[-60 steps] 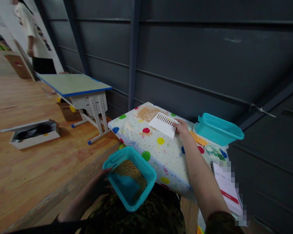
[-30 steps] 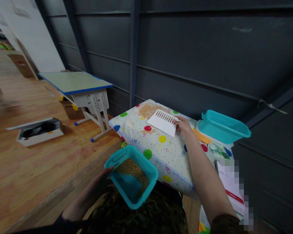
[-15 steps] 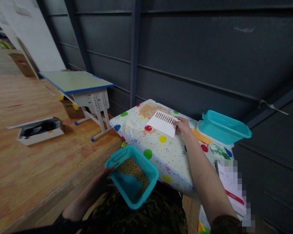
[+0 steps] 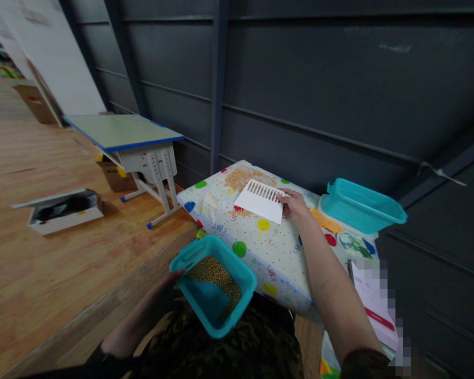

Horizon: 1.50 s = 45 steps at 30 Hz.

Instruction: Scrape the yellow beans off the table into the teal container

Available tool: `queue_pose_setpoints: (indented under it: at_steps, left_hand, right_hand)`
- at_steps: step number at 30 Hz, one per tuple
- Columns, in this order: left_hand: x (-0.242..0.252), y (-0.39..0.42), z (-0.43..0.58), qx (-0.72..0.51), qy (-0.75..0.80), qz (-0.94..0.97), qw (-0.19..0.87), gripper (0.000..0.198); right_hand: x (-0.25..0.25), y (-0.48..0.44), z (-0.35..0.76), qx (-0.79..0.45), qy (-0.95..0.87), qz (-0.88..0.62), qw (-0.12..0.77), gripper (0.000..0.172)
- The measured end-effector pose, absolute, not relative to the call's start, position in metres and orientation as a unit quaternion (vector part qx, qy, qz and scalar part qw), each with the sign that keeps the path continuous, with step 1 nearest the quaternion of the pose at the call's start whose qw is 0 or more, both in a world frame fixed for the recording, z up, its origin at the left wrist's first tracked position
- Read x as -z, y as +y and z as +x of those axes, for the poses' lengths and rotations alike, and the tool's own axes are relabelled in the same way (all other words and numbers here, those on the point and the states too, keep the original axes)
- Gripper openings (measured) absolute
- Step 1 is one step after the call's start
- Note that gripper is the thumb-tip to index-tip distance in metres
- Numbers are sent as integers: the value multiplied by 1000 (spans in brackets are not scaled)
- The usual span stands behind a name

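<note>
My left hand [image 4: 166, 290] grips the rim of a teal plastic tub [image 4: 208, 301] at its left side, in front of my body. Round tan beans [image 4: 215, 273] lie along the far and right part of its bottom. Over the table, my right hand [image 4: 294, 202] is closed on the right edge of a flat white slotted scoop [image 4: 260, 204]. Its row of slots faces the wall. Beyond the scoop spreads a layer of loose beans [image 4: 240, 178]. A smaller patch of beans [image 4: 240, 213] lies at its near left edge.
The table has a balloon-patterned cloth [image 4: 272, 247]. On its right stand another teal tub [image 4: 363, 205], an orange cloth [image 4: 326, 221], a round green-and-white item [image 4: 354, 245] and a clipboard with paper [image 4: 373, 300]. A dark wall [image 4: 300, 79] rises behind. A desk [image 4: 122, 131] stands left.
My right hand has drawn the white slotted scoop slightly left and toward me, closer over the small bean patch. The left hand and its tub have stayed in place.
</note>
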State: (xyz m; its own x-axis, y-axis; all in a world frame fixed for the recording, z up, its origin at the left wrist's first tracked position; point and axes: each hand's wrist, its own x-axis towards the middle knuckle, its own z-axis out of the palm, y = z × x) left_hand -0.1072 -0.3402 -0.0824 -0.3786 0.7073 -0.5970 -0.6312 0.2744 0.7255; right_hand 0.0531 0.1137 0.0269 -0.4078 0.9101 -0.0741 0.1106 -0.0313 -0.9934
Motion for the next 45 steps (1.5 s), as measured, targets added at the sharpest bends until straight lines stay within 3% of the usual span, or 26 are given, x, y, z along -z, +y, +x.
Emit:
queue_pose_setpoints:
  at_steps: [5, 9, 20, 25, 30, 36, 41, 45]
  left_hand:
    - [76, -339, -105, -598, 582, 30, 550, 68]
    - [75, -339, -104, -610, 575, 26, 545, 77]
    - [76, -340, -104, -607, 567, 27, 556, 67]
    - [81, -340, -106, -598, 571, 29, 562, 51]
    - [83, -340, -106, -603, 576, 21, 552, 72]
    - [82, -341, -105, -604, 571, 31, 555, 36]
    - [88, -341, -106, -619, 563, 27, 547, 52]
    - [94, -340, -106, -619, 560, 34, 549, 42]
  right_hand:
    - [-29, 110, 51, -591, -591, -420, 354, 34]
    - [-31, 106, 49, -587, -597, -420, 351, 34]
    - [-39, 97, 49, -605, -585, -421, 339, 35]
    - [-42, 93, 49, -611, -586, -421, 326, 35]
    - [-42, 90, 50, -602, -595, -424, 324, 34]
    - [-44, 82, 52, -598, -586, -443, 320, 36]
    - [-46, 76, 50, -608, -576, -440, 325, 30]
    - [-48, 75, 48, -605, -584, -436, 320, 30]
